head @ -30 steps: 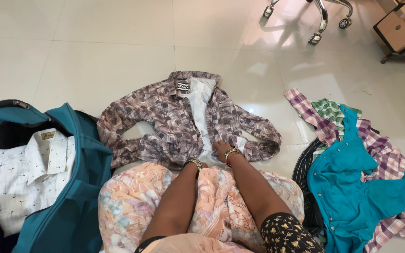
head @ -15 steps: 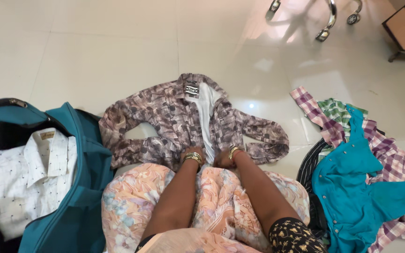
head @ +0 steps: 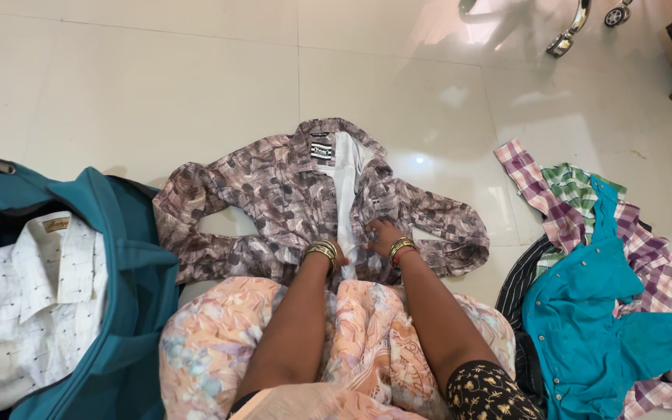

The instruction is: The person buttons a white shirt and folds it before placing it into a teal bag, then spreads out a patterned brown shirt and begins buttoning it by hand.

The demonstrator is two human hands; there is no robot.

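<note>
Black neck label point(head: 321, 151) inside shirt collar point(head: 328, 136)

Left hand point(head: 334, 257) mostly hidden behind its own wrist and bangles, fingers not readable. Lower hem of the patterned shirt point(head: 274, 210) covered by the person's floral lap cloth point(head: 211, 342). Left of the shirt, teal bag point(head: 126, 311) and the white shirt point(head: 25, 303) inside it cut by the frame edge. Right of the shirt, clothes pile point(head: 608, 295) cut off; striped garment point(head: 519, 284) mostly buried. Beyond the shirt's collar, chair base point(head: 565, 39) cropped at top.
</note>
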